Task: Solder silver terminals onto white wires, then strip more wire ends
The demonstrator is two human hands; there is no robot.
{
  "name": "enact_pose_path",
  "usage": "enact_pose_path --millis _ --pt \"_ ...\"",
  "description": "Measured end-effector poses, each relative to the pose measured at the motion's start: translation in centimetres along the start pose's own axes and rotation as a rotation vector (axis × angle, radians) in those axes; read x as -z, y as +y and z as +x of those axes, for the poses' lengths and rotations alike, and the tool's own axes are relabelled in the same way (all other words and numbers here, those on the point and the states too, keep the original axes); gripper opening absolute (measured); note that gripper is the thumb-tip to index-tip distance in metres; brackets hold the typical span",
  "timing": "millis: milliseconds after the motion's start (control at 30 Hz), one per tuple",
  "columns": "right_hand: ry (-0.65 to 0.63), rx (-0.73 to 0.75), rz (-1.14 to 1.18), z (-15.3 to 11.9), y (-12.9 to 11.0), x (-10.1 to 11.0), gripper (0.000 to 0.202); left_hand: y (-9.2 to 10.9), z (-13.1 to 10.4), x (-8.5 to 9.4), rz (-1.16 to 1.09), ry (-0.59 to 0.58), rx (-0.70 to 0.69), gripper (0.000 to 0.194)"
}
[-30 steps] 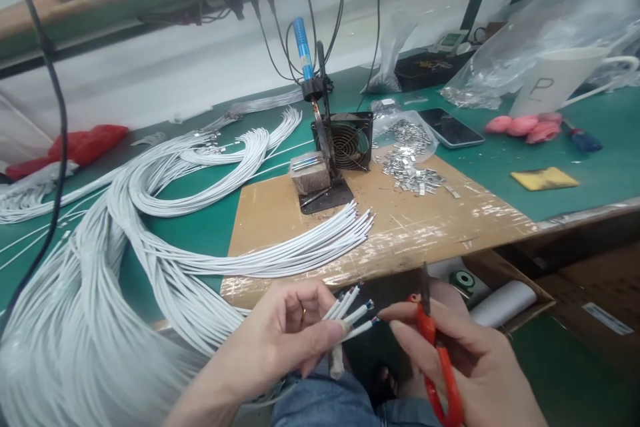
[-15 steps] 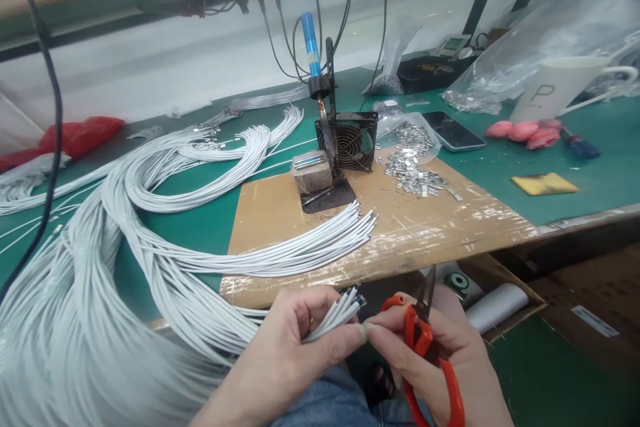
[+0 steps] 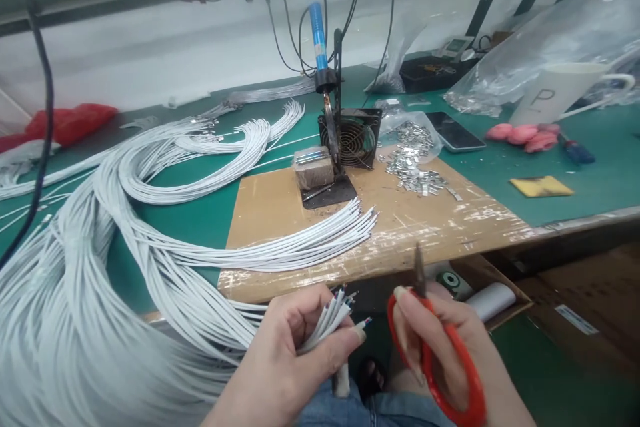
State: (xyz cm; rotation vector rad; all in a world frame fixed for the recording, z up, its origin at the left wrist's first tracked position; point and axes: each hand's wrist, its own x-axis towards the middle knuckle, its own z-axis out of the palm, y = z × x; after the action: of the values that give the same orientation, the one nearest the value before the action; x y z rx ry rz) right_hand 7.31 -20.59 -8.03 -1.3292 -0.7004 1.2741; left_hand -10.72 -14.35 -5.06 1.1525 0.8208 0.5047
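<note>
My left hand (image 3: 305, 347) is closed round a bunch of white cables (image 3: 327, 320), whose cut ends fan out above the thumb. One cable end with coloured cores pokes out past the thumb tip. To its right, my right hand (image 3: 450, 340) grips orange-handled scissors (image 3: 430, 353) with the blades pointing up. The blades stand apart from the cables. Another bundle of white cables (image 3: 280, 250) lies over the brown board (image 3: 430, 233), its ends toward the right. A large mass of the same cable (image 3: 100, 320) fills the left side.
A soldering iron (image 3: 320, 40) stands in its holder before a black fan (image 3: 357, 140). Small metal pieces (image 3: 415, 160) lie heaped beside a phone (image 3: 456, 131). Farther right are a white mug (image 3: 555, 97), a yellow sponge (image 3: 541, 186) and pink lumps (image 3: 523, 136). An open box with a white roll (image 3: 493, 300) sits below the bench edge.
My right hand has drawn away from the left fingertips to the right. The scissors have turned more upright in its grip. One cable end now sticks out at my left thumb.
</note>
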Motion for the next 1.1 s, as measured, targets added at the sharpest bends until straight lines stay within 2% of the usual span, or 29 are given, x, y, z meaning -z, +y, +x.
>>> enact_pose_path --millis 100,233,367,467,533,633,700,767,867,967,1100 --pt "-0.07 0.05 -0.098 -0.7 -0.8 -1.5 0.061 0.1 0.2 -0.4 0.028 0.004 0.016 0.031" --pt "-0.082 0.158 -0.175 -0.8 -1.2 -2.3 0.052 0.9 0.3 -1.0 0.054 0.01 0.047 0.03" --pt "-0.089 0.081 -0.034 -0.3 -0.6 -2.1 0.048 1.5 0.3 -1.3 0.091 0.051 0.019 0.033" --pt "0.019 0.058 0.135 0.0 -0.3 -1.6 0.054 1.3 0.1 -1.0 0.082 0.076 0.067 0.033" --pt "0.112 0.063 0.147 0.1 -0.1 -1.3 0.054 1.0 0.0 -0.8 0.068 0.082 0.074 0.033" --pt "0.136 0.052 -0.029 -0.4 0.2 -0.8 0.05 0.7 0.1 -0.6 0.052 0.061 0.054 0.037" --pt "0.107 0.142 -0.196 -0.8 0.4 -0.3 0.046 0.6 0.1 -0.6 0.033 0.047 0.055 0.039" --pt "0.013 0.241 -0.374 -1.1 0.6 0.4 0.043 0.8 0.0 -0.7 0.018 0.04 0.068 0.037" --pt "-0.139 0.284 -0.607 -1.2 1.1 1.5 0.042 1.0 0.0 -0.8 0.024 0.056 0.038 0.032" --pt "-0.164 0.321 -0.747 -1.1 1.9 2.3 0.042 1.3 0.0 -1.0 0.045 0.092 -0.02 0.027" --pt "-0.188 0.393 -0.855 -1.1 2.4 2.5 0.042 1.7 0.0 -1.3 0.067 0.148 0.015 0.023"
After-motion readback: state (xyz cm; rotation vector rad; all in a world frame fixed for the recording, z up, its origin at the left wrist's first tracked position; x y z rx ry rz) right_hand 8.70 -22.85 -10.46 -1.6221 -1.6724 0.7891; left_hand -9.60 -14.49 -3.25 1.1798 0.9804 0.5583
